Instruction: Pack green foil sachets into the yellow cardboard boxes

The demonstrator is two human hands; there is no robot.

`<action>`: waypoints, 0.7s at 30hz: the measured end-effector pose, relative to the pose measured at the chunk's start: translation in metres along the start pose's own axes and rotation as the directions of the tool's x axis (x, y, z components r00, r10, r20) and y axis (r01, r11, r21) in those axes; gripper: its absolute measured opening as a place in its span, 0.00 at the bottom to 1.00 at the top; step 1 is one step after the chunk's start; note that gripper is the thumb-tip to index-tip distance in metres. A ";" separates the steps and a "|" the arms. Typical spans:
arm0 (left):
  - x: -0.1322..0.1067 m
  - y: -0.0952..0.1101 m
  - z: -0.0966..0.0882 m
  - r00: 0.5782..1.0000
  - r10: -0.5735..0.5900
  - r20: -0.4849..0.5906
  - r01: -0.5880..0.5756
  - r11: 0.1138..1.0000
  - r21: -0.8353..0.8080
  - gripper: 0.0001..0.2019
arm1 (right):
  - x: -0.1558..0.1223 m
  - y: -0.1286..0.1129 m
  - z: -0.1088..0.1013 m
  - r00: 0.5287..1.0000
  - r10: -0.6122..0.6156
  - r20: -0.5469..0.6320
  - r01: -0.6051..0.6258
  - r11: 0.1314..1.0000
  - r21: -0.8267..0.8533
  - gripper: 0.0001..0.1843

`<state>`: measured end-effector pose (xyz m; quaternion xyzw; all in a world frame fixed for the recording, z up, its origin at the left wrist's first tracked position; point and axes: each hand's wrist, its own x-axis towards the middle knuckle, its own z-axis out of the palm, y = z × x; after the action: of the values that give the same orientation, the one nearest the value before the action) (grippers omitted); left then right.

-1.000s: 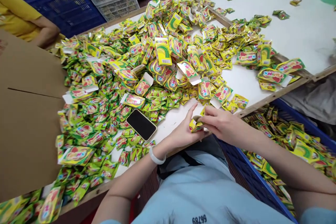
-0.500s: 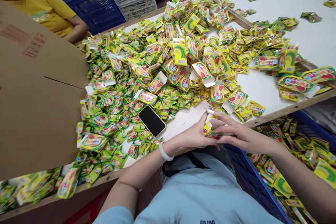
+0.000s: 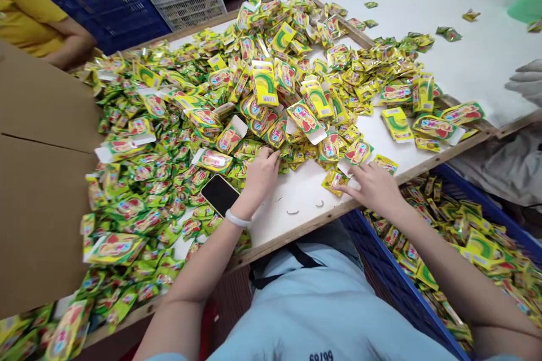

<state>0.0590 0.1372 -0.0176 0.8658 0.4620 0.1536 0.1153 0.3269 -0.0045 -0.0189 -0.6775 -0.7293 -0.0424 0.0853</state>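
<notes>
Watching remotely, I saw the left hand (image 3: 259, 176) bunched against green packets (image 3: 243, 149), any pinch hidden; at its 3 o'clock, the right hand (image 3: 377, 188), thumb and fingers parted, touched 1 yellow packet (image 3: 331, 180). Light, single pinches seemed best.

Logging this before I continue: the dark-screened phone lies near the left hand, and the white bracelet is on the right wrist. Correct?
Wrong wrist: the head view shows the white bracelet on the left one. The dark-screened phone does lie near the left hand.
</notes>
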 end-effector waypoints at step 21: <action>-0.051 0.086 0.024 0.918 -0.345 0.195 0.226 0.052 -0.973 0.20 | 0.021 -0.107 0.028 0.802 0.590 -0.096 -0.067 0.249 0.966 0.18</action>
<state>0.1076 0.0464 -0.0188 0.4526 0.4091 0.4321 0.6641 0.2167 0.0123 -0.0373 -0.6123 -0.4096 0.2501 0.6283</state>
